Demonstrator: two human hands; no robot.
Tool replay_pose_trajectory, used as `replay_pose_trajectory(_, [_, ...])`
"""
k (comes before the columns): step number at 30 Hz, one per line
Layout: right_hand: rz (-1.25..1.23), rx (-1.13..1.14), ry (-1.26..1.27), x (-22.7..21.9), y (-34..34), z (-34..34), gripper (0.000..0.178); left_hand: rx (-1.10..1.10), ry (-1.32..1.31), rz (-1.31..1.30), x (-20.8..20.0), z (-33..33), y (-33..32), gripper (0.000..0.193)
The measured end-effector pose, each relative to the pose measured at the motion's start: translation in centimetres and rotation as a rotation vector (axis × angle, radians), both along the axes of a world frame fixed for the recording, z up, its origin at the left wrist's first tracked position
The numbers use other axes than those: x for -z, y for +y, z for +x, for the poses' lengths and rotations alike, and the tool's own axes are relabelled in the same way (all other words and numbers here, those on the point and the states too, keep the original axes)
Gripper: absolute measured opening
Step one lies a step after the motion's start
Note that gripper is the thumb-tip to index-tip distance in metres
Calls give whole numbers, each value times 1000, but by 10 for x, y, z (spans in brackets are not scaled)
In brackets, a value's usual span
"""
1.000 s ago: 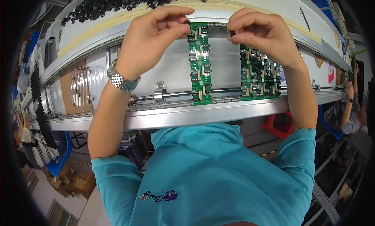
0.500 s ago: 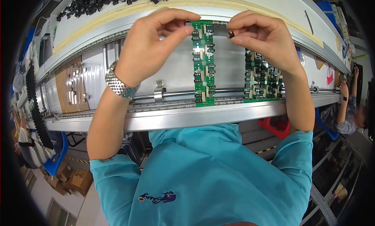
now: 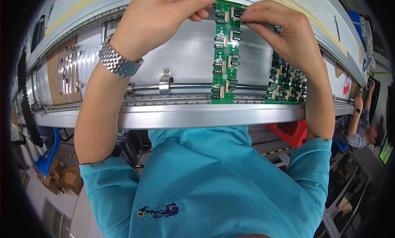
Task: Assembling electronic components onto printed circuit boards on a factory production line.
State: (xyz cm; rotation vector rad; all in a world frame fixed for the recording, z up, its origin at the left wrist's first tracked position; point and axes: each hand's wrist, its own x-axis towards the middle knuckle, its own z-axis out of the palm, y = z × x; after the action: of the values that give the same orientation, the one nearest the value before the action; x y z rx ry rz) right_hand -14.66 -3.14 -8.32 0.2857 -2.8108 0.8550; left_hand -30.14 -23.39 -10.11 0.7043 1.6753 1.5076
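A long green circuit board [image 3: 225, 53] lies across the two rails, with black components along both edges and pale connectors down its middle. My right hand [image 3: 284, 26] is closed in a pinch at the board's upper right edge. A small dark bit shows at its fingertips, mostly hidden, seemingly the small black component. My left hand [image 3: 164, 18], with a metal watch [image 3: 117, 59] on its wrist, is closed at the board's upper left end. Its fingertips meet near the picture's top edge, and what they pinch is hard to see.
More populated green boards [image 3: 286, 84] sit on the rails to the right, partly under my right forearm. A silver front rail [image 3: 205, 116] runs before me, with a metal rod [image 3: 189, 86] behind it. Clear plastic strips [image 3: 70, 73] lie left. Another person [image 3: 358, 123] works far right.
The view has shifted, so the rails and boards sit higher in it. My right hand has come left to the board's edge with the black component. My left hand stays by the board's upper end.
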Motion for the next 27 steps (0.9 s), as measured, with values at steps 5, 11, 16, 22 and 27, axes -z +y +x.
replay_pose_trajectory(5, [6, 34, -51, -1, -5, 3, 16, 38, 464, -117, -3, 2, -1, 13])
replay_pose_trajectory(11, [73, -16, 14, 2, -8, -1, 16, 126, 736, -314, -2, 0, -1, 13])
replay_pose_trajectory(16, [79, -11, 33, 6, -9, 2, 16, -12, 727, -252, -13, 11, -1, 14])
replay_pose_trajectory(22, [83, -4, 37, 10, -11, 2, 16, 7, 666, -252, -9, 10, -1, 14])
replay_pose_trajectory(27, [74, -3, 17, 6, -10, 1, 15, 34, 631, -237, -6, 5, 1, 14])
